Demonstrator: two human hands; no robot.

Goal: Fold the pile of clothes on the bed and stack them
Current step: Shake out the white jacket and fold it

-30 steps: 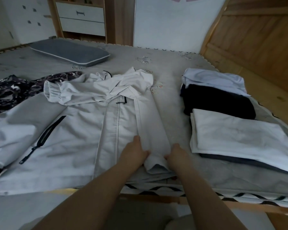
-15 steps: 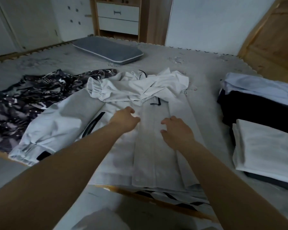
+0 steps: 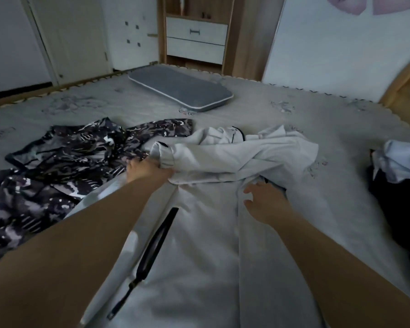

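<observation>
A white zip jacket (image 3: 204,245) lies spread on the bed in front of me, its front panel folded along the middle. One sleeve (image 3: 234,155) lies across the chest near the collar. My left hand (image 3: 147,170) grips the cuff end of that sleeve, fingertips tucked into the fabric. My right hand (image 3: 266,202) rests flat on the jacket just below the collar, fingers spread. A dark patterned garment (image 3: 64,162) lies crumpled to the left of the jacket. At the right edge sits a stack with a light blue piece (image 3: 402,159) on a black one (image 3: 388,200).
A flat grey pillow (image 3: 180,91) lies at the far side of the grey bed cover (image 3: 317,119). Behind the bed stand a wooden cabinet with white drawers (image 3: 195,41) and white doors (image 3: 57,39). A wooden headboard (image 3: 407,86) rises at the right.
Both hands moved up from the jacket's hem to its chest. The left hand reached the sleeve cuff and took hold of it. My view shifted left, so the folded stack slid mostly out of frame.
</observation>
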